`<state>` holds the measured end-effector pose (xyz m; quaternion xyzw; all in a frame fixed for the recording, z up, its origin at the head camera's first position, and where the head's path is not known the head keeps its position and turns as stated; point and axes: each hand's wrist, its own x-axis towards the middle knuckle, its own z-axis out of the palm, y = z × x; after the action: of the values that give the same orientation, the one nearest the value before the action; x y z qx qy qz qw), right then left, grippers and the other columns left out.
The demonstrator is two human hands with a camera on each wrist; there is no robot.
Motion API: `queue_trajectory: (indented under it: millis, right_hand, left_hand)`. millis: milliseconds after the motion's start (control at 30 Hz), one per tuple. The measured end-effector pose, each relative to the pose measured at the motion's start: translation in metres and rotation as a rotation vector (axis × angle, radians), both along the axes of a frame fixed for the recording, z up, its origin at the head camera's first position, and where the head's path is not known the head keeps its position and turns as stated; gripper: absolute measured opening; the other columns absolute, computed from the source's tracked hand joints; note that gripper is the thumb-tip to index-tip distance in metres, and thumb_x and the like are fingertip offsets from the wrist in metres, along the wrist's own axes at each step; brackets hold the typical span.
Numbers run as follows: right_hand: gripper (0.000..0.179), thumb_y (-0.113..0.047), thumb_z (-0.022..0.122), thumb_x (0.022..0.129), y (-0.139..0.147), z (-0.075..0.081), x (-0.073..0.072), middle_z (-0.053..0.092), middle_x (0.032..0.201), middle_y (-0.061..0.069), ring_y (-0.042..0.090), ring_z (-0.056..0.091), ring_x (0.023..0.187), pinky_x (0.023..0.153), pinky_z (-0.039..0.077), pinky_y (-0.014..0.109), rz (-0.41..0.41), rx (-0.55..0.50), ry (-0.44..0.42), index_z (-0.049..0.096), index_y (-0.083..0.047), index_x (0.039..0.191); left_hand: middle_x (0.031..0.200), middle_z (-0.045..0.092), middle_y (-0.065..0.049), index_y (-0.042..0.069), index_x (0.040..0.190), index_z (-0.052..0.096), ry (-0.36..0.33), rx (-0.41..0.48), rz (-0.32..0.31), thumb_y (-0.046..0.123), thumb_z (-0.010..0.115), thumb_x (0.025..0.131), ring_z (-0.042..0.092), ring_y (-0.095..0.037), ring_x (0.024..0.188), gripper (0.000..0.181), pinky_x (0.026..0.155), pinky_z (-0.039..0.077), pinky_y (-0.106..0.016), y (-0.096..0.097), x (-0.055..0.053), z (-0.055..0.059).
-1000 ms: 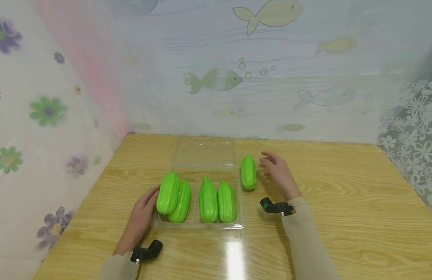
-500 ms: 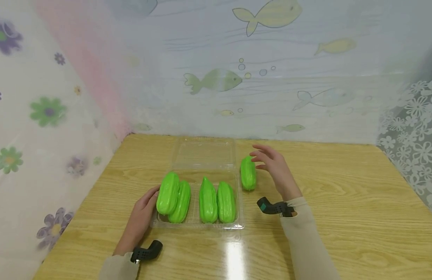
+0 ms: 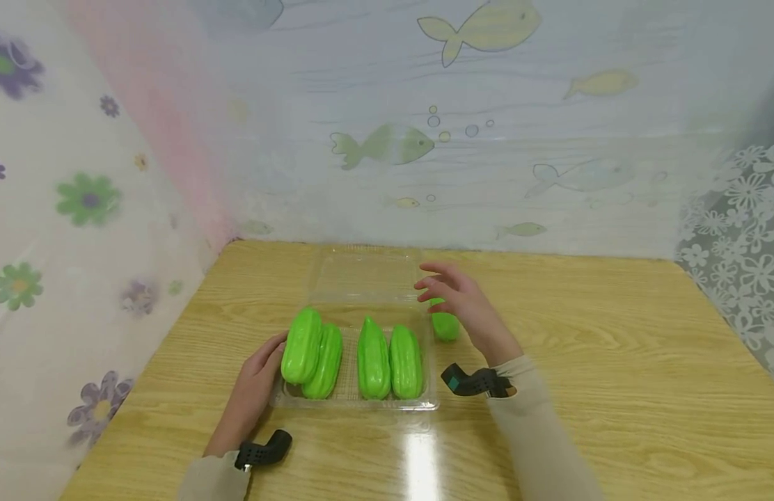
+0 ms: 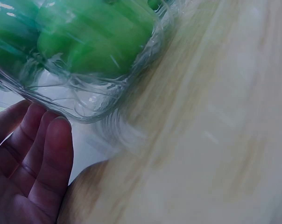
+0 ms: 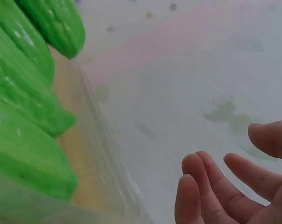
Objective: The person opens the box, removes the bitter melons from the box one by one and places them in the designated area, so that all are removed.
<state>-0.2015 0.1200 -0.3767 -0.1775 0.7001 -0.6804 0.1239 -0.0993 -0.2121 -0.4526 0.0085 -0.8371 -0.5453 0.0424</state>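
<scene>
A clear plastic clamshell box point(image 3: 352, 403) lies with its lid folded back. It holds several glossy green ribbed gourds point(image 3: 374, 362); at the left, one gourd point(image 3: 301, 348) leans over another. My left hand point(image 3: 257, 379) is at the box's left side; in the left wrist view its fairly straight fingers point(image 4: 57, 154) touch the clear wall. My right hand point(image 3: 459, 299) hovers with fingers spread between the lid's right edge and a loose gourd point(image 3: 445, 325), hiding that gourd's upper part. In the right wrist view, nothing is between the fingers of the right hand point(image 5: 234, 186).
The box's transparent lid point(image 3: 368, 275) lies on the wooden table point(image 3: 612, 383) behind the tray part. Curtains with fish and flower prints point(image 3: 86, 198) close off the back and left. Black wrist cameras point(image 3: 471, 381) sit on both wrists.
My right hand has moved left from beside the loose gourd to over it, near the lid's right edge. The left hand, the box and the gourds have stayed put.
</scene>
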Motion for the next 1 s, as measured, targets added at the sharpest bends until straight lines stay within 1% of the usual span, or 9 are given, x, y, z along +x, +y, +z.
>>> queue_trajectory:
  millis: [167, 367, 433, 567, 733, 833, 1000]
  right_hand:
    - [0.038, -0.031, 0.053, 0.09, -0.012, 0.001, 0.005, 0.055, 0.112, 0.013, 0.034, 0.052, 0.101, 0.081, 0.045, 0.043, 0.049, 0.01, -0.014, 0.047, -0.02, 0.126]
    - [0.038, -0.031, 0.053, 0.09, -0.026, 0.004, 0.012, 0.054, 0.113, 0.012, 0.031, 0.053, 0.1, 0.08, 0.047, 0.042, 0.106, 0.028, -0.017, 0.046, -0.019, 0.126]
    - [0.039, -0.032, 0.054, 0.09, -0.032, 0.005, 0.014, 0.054, 0.112, 0.011, 0.029, 0.054, 0.098, 0.079, 0.047, 0.041, 0.116, 0.037, -0.019, 0.046, -0.019, 0.126]
    - [0.04, -0.027, 0.054, 0.09, -0.043, 0.006, 0.018, 0.053, 0.111, 0.012, 0.028, 0.056, 0.095, 0.077, 0.048, 0.041, 0.132, 0.035, -0.021, 0.044, -0.016, 0.128]
    - [0.047, -0.027, 0.056, 0.089, -0.055, 0.005, 0.023, 0.049, 0.115, 0.015, 0.034, 0.055, 0.097, 0.075, 0.048, 0.044, 0.157, 0.029, -0.043, 0.037, -0.02, 0.132]
    - [0.048, -0.027, 0.055, 0.09, -0.062, 0.004, 0.026, 0.047, 0.117, 0.015, 0.034, 0.055, 0.097, 0.075, 0.048, 0.045, 0.174, 0.052, -0.043, 0.035, -0.023, 0.133]
    - [0.049, -0.02, 0.053, 0.091, -0.077, 0.002, 0.032, 0.048, 0.117, 0.011, 0.034, 0.056, 0.096, 0.072, 0.05, 0.041, 0.184, 0.092, -0.036, 0.033, -0.022, 0.135]
  left_hand:
    - [0.13, 0.045, -0.003, 0.015, 0.131, 0.045, 0.003, 0.005, -0.002, 0.045, 0.034, 0.094, 0.036, -0.019, 0.122, 0.048, 0.1, 0.029, -0.043, -0.001, -0.001, -0.001]
    - [0.131, 0.045, -0.003, 0.017, 0.131, 0.044, -0.009, 0.001, -0.001, 0.047, 0.033, 0.094, 0.036, -0.019, 0.123, 0.049, 0.1, 0.028, -0.043, -0.001, -0.004, -0.002]
    - [0.131, 0.045, -0.002, 0.017, 0.131, 0.044, -0.011, 0.001, 0.001, 0.048, 0.034, 0.093, 0.036, -0.019, 0.123, 0.049, 0.1, 0.028, -0.044, -0.001, -0.004, -0.002]
    - [0.131, 0.045, -0.001, 0.019, 0.131, 0.044, -0.011, -0.001, 0.003, 0.048, 0.034, 0.093, 0.036, -0.017, 0.123, 0.049, 0.1, 0.028, -0.043, -0.002, -0.005, -0.002]
    - [0.131, 0.045, -0.001, 0.019, 0.131, 0.045, -0.015, 0.006, 0.003, 0.049, 0.034, 0.093, 0.036, -0.017, 0.123, 0.05, 0.1, 0.028, -0.043, -0.003, -0.005, -0.003]
    - [0.13, 0.045, -0.001, 0.019, 0.13, 0.045, -0.014, 0.011, 0.003, 0.049, 0.034, 0.093, 0.036, -0.017, 0.123, 0.049, 0.1, 0.028, -0.043, -0.003, -0.007, -0.003]
    - [0.13, 0.046, 0.001, 0.02, 0.13, 0.046, -0.003, 0.01, 0.0, 0.048, 0.034, 0.093, 0.036, -0.016, 0.122, 0.047, 0.1, 0.028, -0.042, -0.004, -0.009, -0.004]
